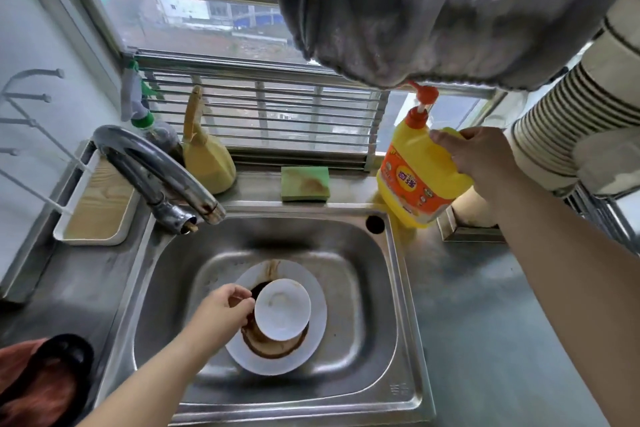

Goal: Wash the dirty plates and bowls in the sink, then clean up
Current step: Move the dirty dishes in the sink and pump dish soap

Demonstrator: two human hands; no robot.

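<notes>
We log the left hand [225,310] gripping the small bowl's [282,310] rim, seemingly tilted, over the dirty plate [317,340] mid-sink [381,305]. Right hand [483,158] grasps the tilted detergent bottle [417,180] at 2 o'clock.

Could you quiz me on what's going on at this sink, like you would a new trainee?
1. True or false: the right hand grips the yellow detergent bottle.
2. What does the left hand hold by its rim? A) green sponge B) small white bowl C) faucet
3. Fill in: the bowl sits over a stained white ____ in the sink.

Key
1. True; the bottle is tilted, its base off the counter.
2. B, the small white bowl.
3. Plate, smeared with brown sauce. The green sponge lies untouched on the ledge behind, right of the faucet.
</notes>
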